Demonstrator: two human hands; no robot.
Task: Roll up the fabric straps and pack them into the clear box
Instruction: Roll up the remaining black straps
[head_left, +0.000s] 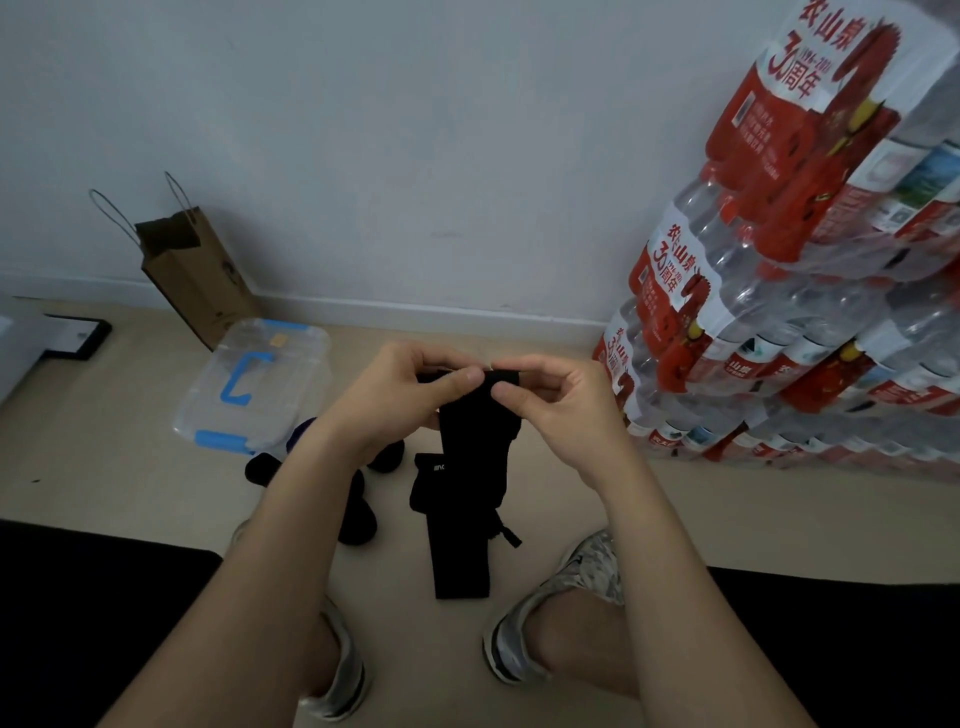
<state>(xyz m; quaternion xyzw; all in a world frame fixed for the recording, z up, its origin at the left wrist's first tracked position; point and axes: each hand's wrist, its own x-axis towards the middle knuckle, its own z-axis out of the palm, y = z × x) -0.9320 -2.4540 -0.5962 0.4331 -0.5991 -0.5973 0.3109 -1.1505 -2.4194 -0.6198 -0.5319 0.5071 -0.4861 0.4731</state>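
One strap (470, 441) edge between fingers (460, 379)

Single head-worn wide-angle view, forward and down, close over the floor (753, 519).

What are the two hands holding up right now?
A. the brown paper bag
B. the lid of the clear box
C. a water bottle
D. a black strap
D: the left hand and the right hand both pinch the top end of the black strap, and the rest of it hangs down below them.
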